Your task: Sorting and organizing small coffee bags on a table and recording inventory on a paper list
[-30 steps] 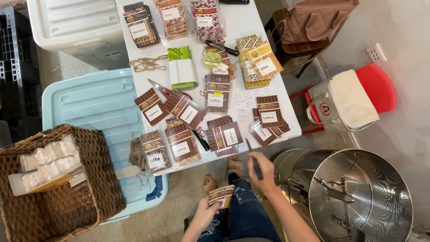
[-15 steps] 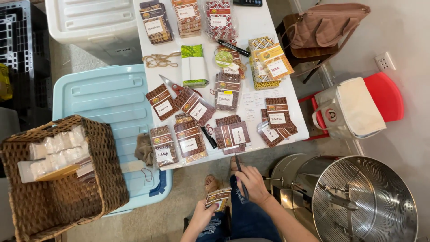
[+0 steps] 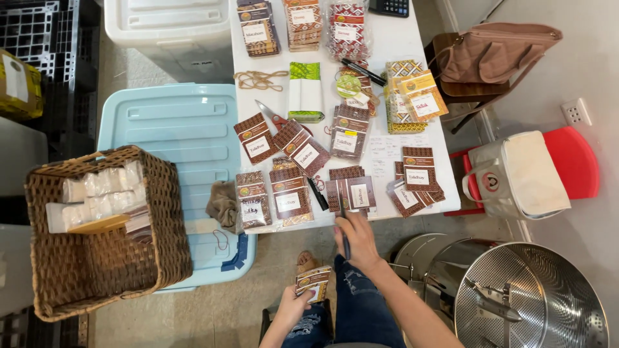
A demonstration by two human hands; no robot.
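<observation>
Half a second ago the right hand hung below the white tabletop edge, above the lap; now it has risen to the near edge, its fingertips touching the front stack of brown patterned packets. A second ago it was further right and lower. The reach seems to have arrived at the stack, so the work looks to be shifting from the lap back up to the tabletop.

The right arm stretches forward from the lower right, wrist nearly straight, palm down. Its fingers are curled around a dark pen (the barrel points back toward the body) while the fingertips rest at the packets' lower edge; whether they press or only brush I cannot tell.

The left hand sits low over the knee, forearm tucked in, fingers and thumb pinching a small packet of the same brown pattern, held tilted above the jeans and well apart from the tabletop.

A wicker basket of white wrapped pieces stands on the pale blue bin lid to the left.
</observation>
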